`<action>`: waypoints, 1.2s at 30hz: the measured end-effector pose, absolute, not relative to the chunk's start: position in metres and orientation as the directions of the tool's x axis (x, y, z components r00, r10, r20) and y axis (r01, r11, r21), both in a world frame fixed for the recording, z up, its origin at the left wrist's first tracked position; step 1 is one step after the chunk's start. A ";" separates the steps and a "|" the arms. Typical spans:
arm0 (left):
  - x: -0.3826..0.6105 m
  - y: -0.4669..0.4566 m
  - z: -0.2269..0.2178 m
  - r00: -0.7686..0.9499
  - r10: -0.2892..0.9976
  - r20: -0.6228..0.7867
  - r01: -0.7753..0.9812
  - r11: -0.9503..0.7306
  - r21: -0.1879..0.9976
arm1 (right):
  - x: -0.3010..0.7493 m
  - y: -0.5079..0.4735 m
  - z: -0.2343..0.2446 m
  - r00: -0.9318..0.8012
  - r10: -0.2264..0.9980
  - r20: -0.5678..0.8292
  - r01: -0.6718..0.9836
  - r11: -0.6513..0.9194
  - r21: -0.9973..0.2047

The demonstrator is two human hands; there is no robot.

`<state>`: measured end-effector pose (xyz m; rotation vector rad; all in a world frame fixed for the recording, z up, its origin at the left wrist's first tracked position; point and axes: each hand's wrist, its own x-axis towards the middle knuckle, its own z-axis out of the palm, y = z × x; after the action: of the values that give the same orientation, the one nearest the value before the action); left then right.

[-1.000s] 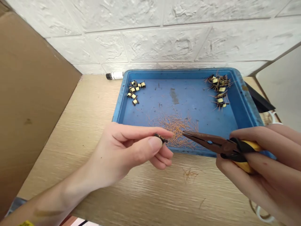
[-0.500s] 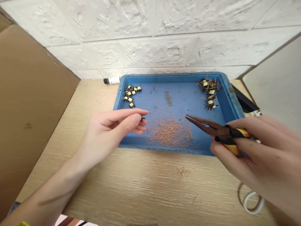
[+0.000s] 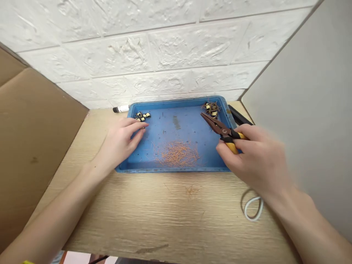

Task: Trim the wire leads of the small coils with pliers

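My right hand (image 3: 255,157) grips needle-nose pliers (image 3: 220,128) with yellow-and-black handles. The jaws point toward the back left, a little apart, in front of the wire-tangled transformers (image 3: 211,107) at the tray's right. At the tray's left, my left hand (image 3: 123,141) is by a group of small black-and-yellow transformers (image 3: 143,116), which it partly covers. Its thumb and fingertips are pinched together on a small dark piece that barely shows, apparently a transformer. A heap of thin copper-coloured wire bits (image 3: 178,154) lies near the front of the blue tray (image 3: 176,170).
White brick-patterned wall (image 3: 165,51) stands behind the tray, cardboard (image 3: 35,146) on the left, a grey panel (image 3: 308,110) on the right. A small black-capped bottle (image 3: 121,109) lies beside the tray. On the wooden table are a white loop (image 3: 253,209) and stray wire bits (image 3: 191,190).
My left hand has moved from above the tray's middle left to the transformer group at the back left. The pliers now overlap the right-hand transformers in view. The camera view has shifted.
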<state>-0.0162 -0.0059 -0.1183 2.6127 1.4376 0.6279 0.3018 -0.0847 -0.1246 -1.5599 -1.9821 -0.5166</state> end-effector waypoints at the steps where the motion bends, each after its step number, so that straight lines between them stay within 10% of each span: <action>1: -0.016 -0.003 -0.120 0.479 0.823 0.305 0.790 -0.556 0.257 | 0.301 -0.085 -0.125 -0.145 0.762 0.631 0.971 0.232 -0.058; 22: 0.001 0.003 -0.116 0.408 0.815 0.411 0.797 -0.538 0.275 | 0.301 -0.082 -0.121 0.081 0.817 0.571 0.955 0.101 -0.280; 36: 0.100 0.011 -0.109 0.745 0.601 0.289 0.558 -0.799 0.223 | 0.306 -0.078 -0.117 0.184 0.715 0.675 0.907 0.142 -0.397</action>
<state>0.1000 0.0110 -0.1089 2.8192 0.9397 0.5301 0.3060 -0.0781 -0.1169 -1.6170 -1.5759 -0.2875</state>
